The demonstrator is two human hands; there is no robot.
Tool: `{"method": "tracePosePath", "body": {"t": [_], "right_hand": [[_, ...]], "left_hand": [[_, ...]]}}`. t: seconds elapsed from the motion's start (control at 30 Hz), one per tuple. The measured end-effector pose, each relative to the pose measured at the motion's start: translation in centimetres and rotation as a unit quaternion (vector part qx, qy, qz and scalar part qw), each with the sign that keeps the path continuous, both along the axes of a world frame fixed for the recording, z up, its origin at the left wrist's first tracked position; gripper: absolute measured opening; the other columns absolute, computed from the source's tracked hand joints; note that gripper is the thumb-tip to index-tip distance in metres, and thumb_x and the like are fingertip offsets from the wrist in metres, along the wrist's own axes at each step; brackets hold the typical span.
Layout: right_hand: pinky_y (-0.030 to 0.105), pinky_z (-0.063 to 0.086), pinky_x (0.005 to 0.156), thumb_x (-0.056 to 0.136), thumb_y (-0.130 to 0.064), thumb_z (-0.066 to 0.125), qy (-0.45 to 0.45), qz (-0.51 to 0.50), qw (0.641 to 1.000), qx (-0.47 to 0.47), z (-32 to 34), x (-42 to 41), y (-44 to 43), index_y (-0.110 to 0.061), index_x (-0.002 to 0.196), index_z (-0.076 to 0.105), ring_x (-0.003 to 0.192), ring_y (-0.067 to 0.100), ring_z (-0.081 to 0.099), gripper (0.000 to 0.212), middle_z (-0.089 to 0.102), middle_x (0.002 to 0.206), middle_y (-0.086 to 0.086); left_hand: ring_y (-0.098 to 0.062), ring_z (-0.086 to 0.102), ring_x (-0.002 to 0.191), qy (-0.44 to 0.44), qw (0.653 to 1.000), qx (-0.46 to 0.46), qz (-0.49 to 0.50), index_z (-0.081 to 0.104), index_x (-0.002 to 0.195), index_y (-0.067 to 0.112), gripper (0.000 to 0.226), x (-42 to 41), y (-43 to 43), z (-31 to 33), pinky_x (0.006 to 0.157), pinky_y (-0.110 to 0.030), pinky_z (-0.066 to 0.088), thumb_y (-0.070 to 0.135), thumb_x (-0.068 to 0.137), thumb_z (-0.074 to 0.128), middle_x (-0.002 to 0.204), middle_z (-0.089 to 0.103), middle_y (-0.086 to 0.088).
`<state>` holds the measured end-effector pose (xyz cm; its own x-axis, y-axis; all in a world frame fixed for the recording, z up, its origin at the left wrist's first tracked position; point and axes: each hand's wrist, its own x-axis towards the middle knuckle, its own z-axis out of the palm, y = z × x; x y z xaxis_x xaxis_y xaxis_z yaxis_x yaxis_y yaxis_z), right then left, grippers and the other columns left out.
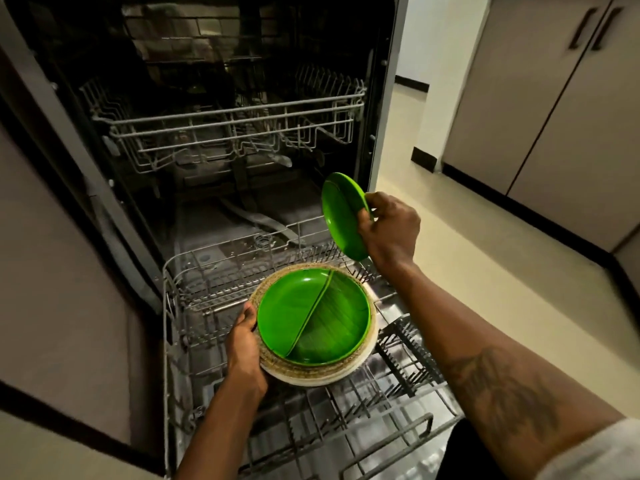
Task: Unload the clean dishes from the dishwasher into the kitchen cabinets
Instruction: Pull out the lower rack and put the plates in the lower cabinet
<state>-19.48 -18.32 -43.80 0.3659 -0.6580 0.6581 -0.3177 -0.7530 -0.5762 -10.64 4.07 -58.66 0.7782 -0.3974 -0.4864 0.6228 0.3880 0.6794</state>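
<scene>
Head view: you are holding plates over the lower rack (pixel 346 410).
Left hand (pixel 242 344): gripping a plate stack's (pixel 311 377) rim.
Right hand (pixel 389 230): pinching a tilted green plate (pixel 341 216).

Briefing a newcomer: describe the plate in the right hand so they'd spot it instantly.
Find the dishwasher's lower rack. Above its right side, the right hand grips a green plate. Unlike the stack in the left hand, it is tilted on edge.
</scene>
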Motion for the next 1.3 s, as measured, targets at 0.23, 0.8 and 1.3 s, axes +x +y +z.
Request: {"method": "tracePosePath", "body": {"t": [0.23,0.8,1.3], "right_hand": [[0.025,0.058,0.071,0.073,-0.025,0.072,-0.111,-0.024,0.978,0.173,1.7,0.4,0.1,-0.025,0.086,0.080,0.066,0.007,0.069,0.015,0.076,0.074,-0.007],[0.023,0.048,0.049,0.067,-0.002,0.083,0.129,0.248,0.856,0.436,0.8,0.7,2.7,0.004,0.090,0.075,0.062,0.021,0.065,0.025,0.071,0.072,0.009],[0.043,0.056,0.090,0.082,-0.057,0.069,0.284,0.103,0.951,-0.058,0.1,1.7,4.5,-0.027,0.127,0.065,0.114,0.028,0.063,0.055,0.071,0.121,0.005]], "left_hand": [[-0.040,0.063,0.117,0.012,0.999,-0.030,0.008,0.070,0.096,0.030,0.025,0.1,0.1,0.2,0.103,-0.074,0.040,0.024,0.105,0.047,0.131,0.068,-0.011],[-0.032,0.074,0.088,0.018,1.000,-0.013,0.002,0.069,0.121,0.006,0.044,-0.5,1.0,4.2,0.076,-0.036,0.059,0.035,0.100,0.043,0.114,0.072,-0.021],[-0.040,0.067,0.112,0.025,0.998,-0.008,0.056,0.064,0.132,0.021,0.041,1.2,2.8,2.8,0.092,-0.062,0.055,0.043,0.101,0.049,0.126,0.070,-0.018]]}}
